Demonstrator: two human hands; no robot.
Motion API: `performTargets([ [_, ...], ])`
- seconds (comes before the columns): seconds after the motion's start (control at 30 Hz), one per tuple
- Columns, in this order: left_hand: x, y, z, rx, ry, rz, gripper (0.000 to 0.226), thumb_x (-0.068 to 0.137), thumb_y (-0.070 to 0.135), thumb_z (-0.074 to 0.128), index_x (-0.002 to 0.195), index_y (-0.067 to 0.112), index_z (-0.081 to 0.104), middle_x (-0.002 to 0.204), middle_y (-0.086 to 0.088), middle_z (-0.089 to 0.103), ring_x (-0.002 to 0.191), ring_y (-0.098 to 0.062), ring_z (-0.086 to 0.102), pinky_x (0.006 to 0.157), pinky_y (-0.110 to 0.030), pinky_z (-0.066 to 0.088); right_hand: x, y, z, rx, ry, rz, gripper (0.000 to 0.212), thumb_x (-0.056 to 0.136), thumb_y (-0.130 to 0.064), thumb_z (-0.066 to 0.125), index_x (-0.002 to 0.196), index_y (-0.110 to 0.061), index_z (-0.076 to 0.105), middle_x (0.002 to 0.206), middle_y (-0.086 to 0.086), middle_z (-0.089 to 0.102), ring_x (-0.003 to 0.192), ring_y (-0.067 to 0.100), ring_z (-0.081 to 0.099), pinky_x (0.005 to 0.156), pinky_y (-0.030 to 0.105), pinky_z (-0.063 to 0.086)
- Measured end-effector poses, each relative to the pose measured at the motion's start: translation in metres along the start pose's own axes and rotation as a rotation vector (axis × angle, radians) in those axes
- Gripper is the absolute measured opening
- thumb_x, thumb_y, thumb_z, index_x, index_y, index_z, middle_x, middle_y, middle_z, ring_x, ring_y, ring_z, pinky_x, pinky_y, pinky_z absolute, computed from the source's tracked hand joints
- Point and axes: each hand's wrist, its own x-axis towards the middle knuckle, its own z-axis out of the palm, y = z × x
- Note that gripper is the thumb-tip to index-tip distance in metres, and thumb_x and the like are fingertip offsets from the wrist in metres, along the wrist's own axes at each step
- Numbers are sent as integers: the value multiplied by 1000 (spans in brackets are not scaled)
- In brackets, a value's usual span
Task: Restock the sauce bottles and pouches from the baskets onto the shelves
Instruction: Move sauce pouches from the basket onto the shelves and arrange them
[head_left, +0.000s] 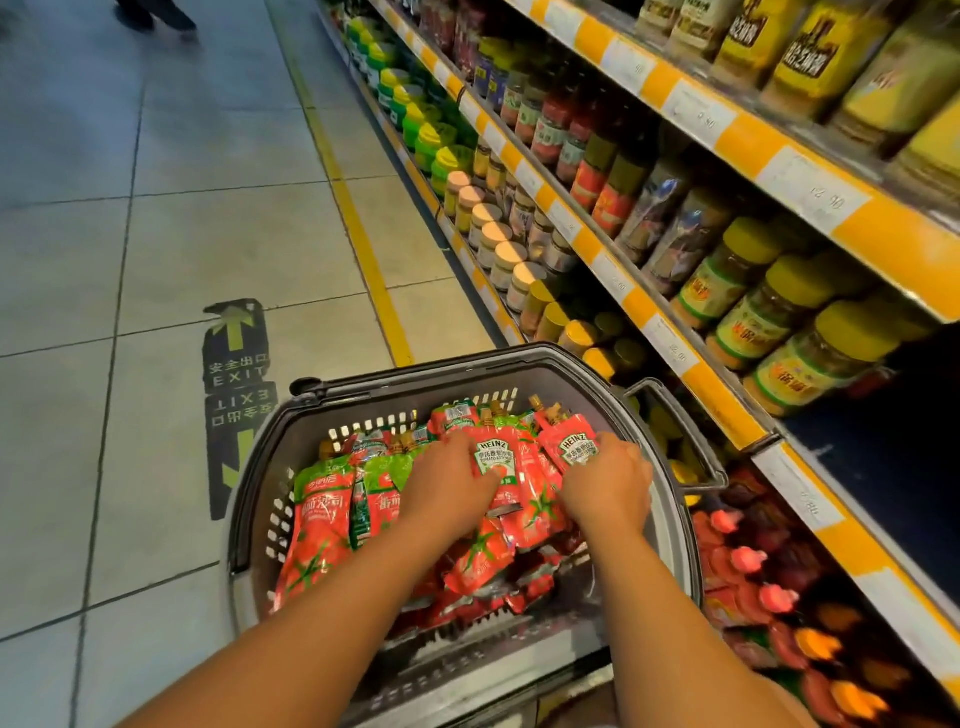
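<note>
Aisle floor, basket (670, 514) beside shelves (675, 332): picking pouches.
Left hand (449, 486) and right hand (608, 488) each grasp a pouch (496, 457); next, lift them shelfward.

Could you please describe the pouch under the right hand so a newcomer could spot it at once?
Start at the grey basket on the floor beside the shelves. At its far right, the right hand rests on a red Heinz pouch. Unlike the green-topped pouches at left, it bears a white Heinz label.
</note>
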Motion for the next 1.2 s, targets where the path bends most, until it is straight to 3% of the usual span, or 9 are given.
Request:
performTargets([
  [0.1,5,6,8,100,27,-41,62,88,58,65,136,24,45,111,-5,62,104,-30,60,83,-46,58,3,5,2,-31,-31,19,54,91,-15,59,144,-22,50,139,9,57,131,34,43,99,47,43],
  [0.33,4,-1,17,-43,99,-111,74,82,61,73,136,33,31,88,2,66,82,-27,66,69,-45,59,3,10,7,-30,-84,16,54,91,-18,64,143,-21,48,136,11,57,127,37,50,98,47,47],
  [0.47,4,-6,15,-128,157,-135,94,82,57,76,153,30,21,103,3,69,88,-24,67,73,-42,59,5,8,11,116,-126,11,51,91,-24,72,135,-15,49,131,14,53,112,38,58,92,45,53],
  [0.6,4,-12,16,-291,138,-111,68,83,51,78,138,27,46,113,7,70,101,-22,69,85,-45,58,5,7,11,199,-138,49,56,80,-23,84,123,-19,49,126,11,45,102,35,58,87,43,54],
  [0.73,7,-16,14,-354,86,-78,34,84,45,80,107,31,59,100,11,71,92,-17,69,83,-44,59,5,6,9,264,-135,101,70,73,-20,90,128,-22,47,127,11,43,110,37,58,96,48,55],
  [0.87,9,-20,13,-450,48,-75,35,84,42,82,111,33,61,102,14,72,93,-14,70,86,-45,60,2,8,9,310,-164,121,63,75,-17,86,124,-23,46,116,8,64,111,36,61,94,52,56],
  [0.97,8,-23,12,-550,53,-93,38,84,37,83,115,34,61,103,13,73,94,-10,70,86,-42,60,0,10,6,469,-182,190,60,74,-10,82,121,-24,48,106,6,68,101,33,67,88,52,59],
  [1.07,6,-21,8,-661,63,-124,34,83,28,85,103,39,60,99,15,72,91,-3,69,82,-34,59,-1,14,4,634,-192,238,54,75,-2,74,119,-21,49,98,6,68,91,30,68,78,52,62],
  [1.2,4,-21,-1,-830,20,-167,37,83,13,85,103,34,61,104,7,74,95,-14,73,82,-38,61,-8,20,-5,825,-193,265,49,65,-4,73,107,-20,54,97,10,72,86,31,71,72,52,62],
])
